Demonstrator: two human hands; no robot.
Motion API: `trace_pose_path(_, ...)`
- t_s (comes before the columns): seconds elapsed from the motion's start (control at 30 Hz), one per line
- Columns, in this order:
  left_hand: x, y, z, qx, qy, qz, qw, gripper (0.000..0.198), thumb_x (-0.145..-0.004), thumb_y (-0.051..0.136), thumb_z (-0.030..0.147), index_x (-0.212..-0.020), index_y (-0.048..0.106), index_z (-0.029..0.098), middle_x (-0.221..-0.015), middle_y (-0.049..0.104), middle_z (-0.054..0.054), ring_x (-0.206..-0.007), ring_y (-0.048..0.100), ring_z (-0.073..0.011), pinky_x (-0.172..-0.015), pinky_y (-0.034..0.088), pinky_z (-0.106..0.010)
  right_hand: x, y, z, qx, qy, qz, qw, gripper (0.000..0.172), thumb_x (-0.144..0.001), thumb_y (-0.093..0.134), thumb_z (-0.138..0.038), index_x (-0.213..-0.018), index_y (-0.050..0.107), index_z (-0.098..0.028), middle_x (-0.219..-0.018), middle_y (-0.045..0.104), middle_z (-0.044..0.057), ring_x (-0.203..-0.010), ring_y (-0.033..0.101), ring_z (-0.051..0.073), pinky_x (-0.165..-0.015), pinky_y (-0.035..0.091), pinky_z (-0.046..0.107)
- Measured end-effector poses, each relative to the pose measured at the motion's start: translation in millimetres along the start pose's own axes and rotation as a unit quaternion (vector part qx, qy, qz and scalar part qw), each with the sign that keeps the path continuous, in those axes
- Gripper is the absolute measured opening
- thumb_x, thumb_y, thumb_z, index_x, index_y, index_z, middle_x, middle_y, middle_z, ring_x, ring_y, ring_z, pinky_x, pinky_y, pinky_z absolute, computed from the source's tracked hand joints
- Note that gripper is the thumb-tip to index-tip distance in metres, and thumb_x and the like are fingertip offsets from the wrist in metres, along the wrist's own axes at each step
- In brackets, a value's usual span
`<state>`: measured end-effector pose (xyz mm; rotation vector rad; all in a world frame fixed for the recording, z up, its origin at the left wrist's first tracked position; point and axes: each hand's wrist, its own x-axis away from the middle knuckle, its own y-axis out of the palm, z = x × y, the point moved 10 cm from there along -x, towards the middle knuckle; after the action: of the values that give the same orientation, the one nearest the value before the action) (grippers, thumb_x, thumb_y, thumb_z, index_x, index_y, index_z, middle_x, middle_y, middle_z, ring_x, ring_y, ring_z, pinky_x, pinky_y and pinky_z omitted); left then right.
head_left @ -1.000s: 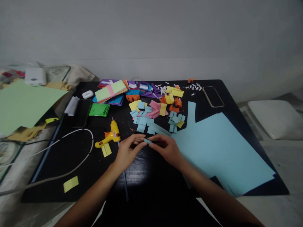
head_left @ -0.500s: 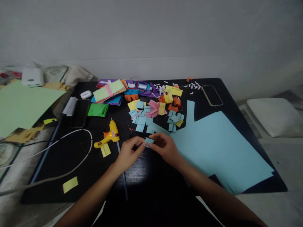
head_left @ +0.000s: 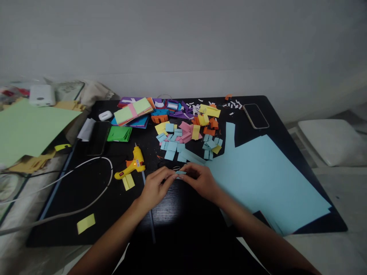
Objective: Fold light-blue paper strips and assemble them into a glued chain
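A small light-blue paper piece [head_left: 180, 172] is pinched between my two hands, just above the black table. My left hand [head_left: 157, 186] is closed on its left end, thumb below and fingers above. On the right end, my right hand [head_left: 201, 181] pinches in the same way. Part of the piece is covered by the fingertips. Right behind them lies what looks like a scissors handle [head_left: 176, 168], partly hidden. Several folded blue paper pieces [head_left: 171, 146] are heaped a little farther back.
To the left lies a yellow glue gun [head_left: 134, 164] with a glue stick, near a looping white cable [head_left: 111, 172]. Large blue sheets [head_left: 266, 179] cover the right side. A phone [head_left: 256, 116], a paper stack [head_left: 134, 110] and pink pieces [head_left: 186, 131] lie at the back.
The blue paper piece has tilted in my fingers, so its face shows narrower. Both hands keep their pinch in nearly the same place. The view has shifted very slightly.
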<state>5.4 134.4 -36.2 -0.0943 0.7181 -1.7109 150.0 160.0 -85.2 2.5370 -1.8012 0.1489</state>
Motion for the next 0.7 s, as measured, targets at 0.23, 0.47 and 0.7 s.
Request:
trace_pose_path(0.23, -2, -23.9, -13, -0.060, -0.033, 0.098, 0.993, 0.013, -0.104, 0.061, 0.022, -0.105, 0.074, 0.018, -0.088, 0.073, -0.002, -0.076, 0.068, -0.0146, -0.073, 0.054, -0.026, -4, -25, -17, 0.044, -0.044, 0.058, 0.996, 0.010, -0.087, 0.074, -0.030, -0.091, 0.077, -0.021, -0.088, 0.079, 0.005, -0.081, 0.076, 0.020, -0.077, 0.060, 0.031)
trace_pose_path(0.47, -3, -44.6, -33, -0.126, -0.076, 0.134, 0.980, 0.024, -0.104, 0.059, 0.028, -0.119, 0.074, 0.018, -0.100, 0.076, -0.006, -0.079, 0.069, -0.0171, -0.073, 0.056, -0.030, -5, -45, -33, 0.047, -0.114, 0.106, 0.987, 0.009, -0.080, 0.068, -0.017, -0.077, 0.074, -0.022, -0.084, 0.073, 0.004, -0.078, 0.070, 0.018, -0.070, 0.057, 0.029)
trace_pose_path(0.7, -3, -29.8, -19, -0.092, -0.034, 0.095, 0.991, 0.016, -0.103, 0.060, 0.023, -0.109, 0.074, 0.018, -0.085, 0.068, 0.000, -0.065, 0.060, -0.0113, -0.061, 0.049, -0.023, -6, -68, -43, 0.007, -0.128, 0.138, 0.982, 0.008, -0.077, 0.070, -0.014, -0.075, 0.070, -0.021, -0.082, 0.065, 0.001, -0.073, 0.063, 0.015, -0.066, 0.053, 0.028)
